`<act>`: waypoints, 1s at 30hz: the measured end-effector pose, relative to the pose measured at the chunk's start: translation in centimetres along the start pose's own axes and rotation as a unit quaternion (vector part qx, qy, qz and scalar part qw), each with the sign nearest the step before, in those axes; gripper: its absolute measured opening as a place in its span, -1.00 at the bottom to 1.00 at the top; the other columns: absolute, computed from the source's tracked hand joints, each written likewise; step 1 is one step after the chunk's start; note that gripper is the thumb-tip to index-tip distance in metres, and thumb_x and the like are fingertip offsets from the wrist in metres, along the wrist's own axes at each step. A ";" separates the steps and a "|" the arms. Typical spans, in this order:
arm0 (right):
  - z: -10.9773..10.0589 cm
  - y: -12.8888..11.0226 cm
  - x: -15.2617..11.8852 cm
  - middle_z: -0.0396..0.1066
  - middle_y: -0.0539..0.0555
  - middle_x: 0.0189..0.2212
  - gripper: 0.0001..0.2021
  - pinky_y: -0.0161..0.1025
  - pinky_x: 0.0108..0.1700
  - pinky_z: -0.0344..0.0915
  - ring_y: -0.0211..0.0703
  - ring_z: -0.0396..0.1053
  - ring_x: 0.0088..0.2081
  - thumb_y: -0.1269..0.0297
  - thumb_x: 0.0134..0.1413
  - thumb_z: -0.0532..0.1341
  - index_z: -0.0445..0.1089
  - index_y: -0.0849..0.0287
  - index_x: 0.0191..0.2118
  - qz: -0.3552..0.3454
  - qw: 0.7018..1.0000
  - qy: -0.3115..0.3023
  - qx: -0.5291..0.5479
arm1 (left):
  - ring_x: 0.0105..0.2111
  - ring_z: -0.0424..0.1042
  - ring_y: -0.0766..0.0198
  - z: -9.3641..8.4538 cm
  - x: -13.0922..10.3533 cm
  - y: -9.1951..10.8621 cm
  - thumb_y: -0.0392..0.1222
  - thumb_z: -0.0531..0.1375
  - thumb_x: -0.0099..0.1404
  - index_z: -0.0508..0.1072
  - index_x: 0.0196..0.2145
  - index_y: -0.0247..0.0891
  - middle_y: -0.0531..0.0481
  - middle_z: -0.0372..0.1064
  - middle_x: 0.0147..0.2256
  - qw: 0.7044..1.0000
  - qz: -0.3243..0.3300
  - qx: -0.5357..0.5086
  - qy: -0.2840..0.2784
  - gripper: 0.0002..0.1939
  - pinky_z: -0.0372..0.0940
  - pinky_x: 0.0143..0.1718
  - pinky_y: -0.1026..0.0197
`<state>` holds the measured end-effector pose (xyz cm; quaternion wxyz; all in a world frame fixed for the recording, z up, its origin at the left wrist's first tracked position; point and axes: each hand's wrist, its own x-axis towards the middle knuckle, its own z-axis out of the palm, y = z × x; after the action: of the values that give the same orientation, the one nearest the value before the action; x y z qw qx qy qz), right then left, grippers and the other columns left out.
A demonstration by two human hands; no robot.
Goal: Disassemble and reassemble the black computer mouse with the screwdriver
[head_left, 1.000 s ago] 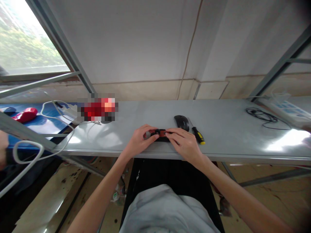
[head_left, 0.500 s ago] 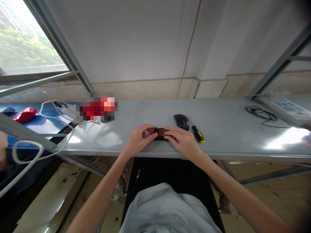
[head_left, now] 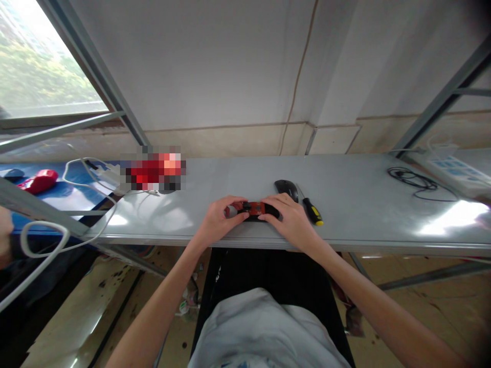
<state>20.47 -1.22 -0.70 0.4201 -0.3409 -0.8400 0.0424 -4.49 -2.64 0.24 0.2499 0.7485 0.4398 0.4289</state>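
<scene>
Between my hands, near the desk's front edge, lies an opened computer mouse (head_left: 256, 208), a black base with a reddish-orange circuit board showing. My left hand (head_left: 219, 221) grips its left end, thumb at the near side and fingers at the far side. Around the right end curls my right hand (head_left: 292, 219), its thumb on the near edge and fingers across the far side. A black mouse cover (head_left: 286, 189) rests just beyond my right hand. Beside it lies a screwdriver (head_left: 313, 211) with a black and yellow handle.
The grey desk (head_left: 222, 176) runs against a wall. A coiled black cable (head_left: 412, 177) and a power strip (head_left: 456, 171) lie at the right. On the left are a white cable (head_left: 63, 240), a pixelated red object (head_left: 153, 171) and a red mouse (head_left: 41, 181) on a blue surface.
My right hand's fingers have shifted off the circuit board towards the mouse's right end, uncovering more of the board. The left hand keeps its grip.
</scene>
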 end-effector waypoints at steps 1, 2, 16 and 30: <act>0.0 0.0 0.0 0.63 0.23 -0.10 -0.79 0.12 0.12 0.52 0.13 0.55 -0.03 0.23 0.33 0.39 0.59 0.18 0.00 0.001 1.000 -0.004 0.000 | -0.22 0.56 0.20 0.0 0.0 0.0 -0.11 0.39 0.33 0.64 0.03 -0.20 -0.05 0.63 -0.19 1.000 0.000 -0.003 -0.003 -0.67 0.32 -0.28 0.22; -0.1 0.0 0.0 0.63 0.22 -0.11 -0.80 0.11 0.11 0.51 0.12 0.54 -0.04 0.23 0.32 0.39 0.59 0.18 -0.02 0.004 1.000 -0.008 0.001 | -0.21 0.56 0.19 0.0 0.0 0.0 -0.11 0.38 0.33 0.64 0.03 -0.21 -0.05 0.63 -0.18 1.000 -0.001 -0.006 -0.005 -0.67 0.31 -0.28 0.22; -0.1 0.0 0.1 0.62 0.20 -0.13 -0.79 0.06 0.06 0.50 0.11 0.52 -0.06 0.24 0.33 0.39 0.60 0.19 -0.01 0.032 0.999 -0.025 0.004 | -0.21 0.56 0.18 0.0 0.0 -0.1 -0.08 0.41 0.31 0.65 0.04 -0.20 -0.05 0.65 -0.18 0.999 -0.037 -0.030 0.003 -0.63 0.30 -0.27 0.21; 0.0 0.2 0.1 0.63 0.20 -0.14 -0.79 0.07 0.06 0.50 0.12 0.52 -0.06 0.22 0.35 0.37 0.61 0.18 0.00 0.043 0.999 -0.028 0.004 | -0.23 0.58 0.18 -0.1 0.2 -0.2 -0.09 0.45 0.27 0.65 0.05 -0.19 -0.04 0.67 -0.18 0.999 -0.047 -0.016 0.002 -0.60 0.33 -0.28 0.21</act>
<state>20.55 -1.06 -0.67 0.3960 -0.3733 -0.8357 0.0734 -4.58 -2.43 0.22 0.2808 0.7223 0.4680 0.4247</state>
